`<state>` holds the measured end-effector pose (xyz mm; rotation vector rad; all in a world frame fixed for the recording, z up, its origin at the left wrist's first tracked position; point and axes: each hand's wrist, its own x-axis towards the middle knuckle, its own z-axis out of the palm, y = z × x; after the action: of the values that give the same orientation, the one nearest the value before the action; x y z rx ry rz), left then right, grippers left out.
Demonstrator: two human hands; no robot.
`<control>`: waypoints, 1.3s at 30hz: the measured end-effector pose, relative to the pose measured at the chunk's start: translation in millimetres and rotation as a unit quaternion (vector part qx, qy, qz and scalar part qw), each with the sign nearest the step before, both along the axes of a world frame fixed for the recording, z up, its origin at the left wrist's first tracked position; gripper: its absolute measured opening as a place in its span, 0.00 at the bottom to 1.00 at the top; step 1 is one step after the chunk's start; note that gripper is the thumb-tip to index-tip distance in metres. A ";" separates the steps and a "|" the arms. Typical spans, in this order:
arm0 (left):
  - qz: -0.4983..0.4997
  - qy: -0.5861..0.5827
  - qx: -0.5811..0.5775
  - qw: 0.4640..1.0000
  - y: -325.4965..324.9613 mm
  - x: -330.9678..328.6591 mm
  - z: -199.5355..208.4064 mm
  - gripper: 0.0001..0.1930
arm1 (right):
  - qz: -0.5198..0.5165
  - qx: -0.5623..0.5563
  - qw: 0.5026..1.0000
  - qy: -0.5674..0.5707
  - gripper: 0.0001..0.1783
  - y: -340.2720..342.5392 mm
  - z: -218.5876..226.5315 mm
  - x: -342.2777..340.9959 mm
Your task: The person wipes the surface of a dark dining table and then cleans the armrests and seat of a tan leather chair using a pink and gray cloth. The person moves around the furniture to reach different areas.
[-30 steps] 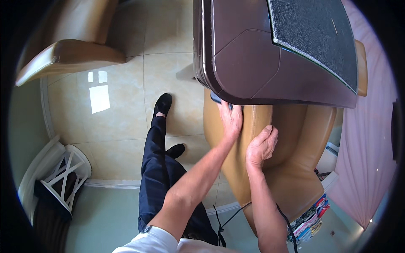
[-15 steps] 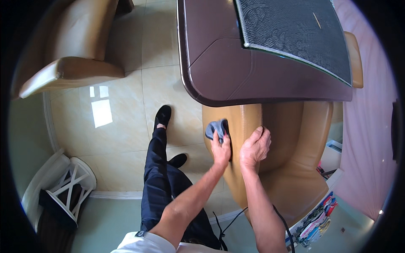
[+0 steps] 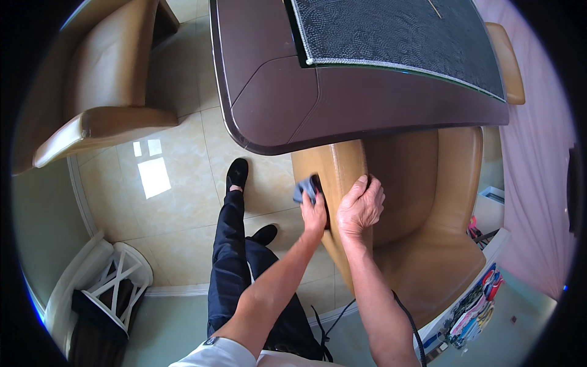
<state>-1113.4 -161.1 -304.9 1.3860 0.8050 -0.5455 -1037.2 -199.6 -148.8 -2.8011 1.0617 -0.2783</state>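
My left hand [image 3: 313,214] is closed on a grey-blue cloth [image 3: 304,189], pressed to the outer side of a tan leather armchair's arm. The cloth is slightly blurred. A dark slot or shadow shows on the chair's side right beside those fingers. Over the inner edge of the same armrest [image 3: 345,160], my right hand [image 3: 361,208] is closed, thumb on top and fingers curled round the edge. The tan armchair [image 3: 403,189] stands partly under the dark table, its seat and back to the right of my hands.
A brown table [image 3: 263,98] with a black textured glass panel [image 3: 397,43] overhangs the chair. Another tan armchair [image 3: 110,73] stands at the far left. A white-framed stool [image 3: 125,275] is at lower left. Coloured items [image 3: 471,312] hang at lower right. A black cord [image 3: 409,318] crosses near my right forearm.
The whole view has shifted, so the table appears farther left. My left hand and the cloth stay against the armrest's outer side, slightly lower on it. My right hand keeps its hold.
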 end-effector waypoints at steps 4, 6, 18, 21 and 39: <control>-0.034 0.057 -0.014 0.998 1.2 -62.5 22.4 0.31 | -0.011 0.009 1.000 0.000 0.22 2.4 2.1 -1.9; -0.025 0.061 -0.046 0.997 7.9 -47.9 46.7 0.30 | -0.010 0.010 1.000 -0.017 0.21 -2.3 -3.5 -2.7; -0.007 -0.076 -0.159 0.984 60.9 114.6 134.5 0.16 | -0.037 0.050 0.997 -0.049 0.22 2.6 0.2 -1.1; -0.054 -0.065 -0.167 0.982 69.3 92.3 145.1 0.16 | -0.057 0.079 0.994 -0.053 0.22 2.1 4.3 -4.3; -0.772 -0.441 0.037 0.456 119.6 40.1 182.7 0.30 | -0.369 0.668 0.169 -0.624 0.26 131.6 -3.9 -150.2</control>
<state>-1073.4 -41.5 -122.1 1.8666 -1.6174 -0.9211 -1187.4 -68.0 -152.8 0.1596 0.9011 -0.8198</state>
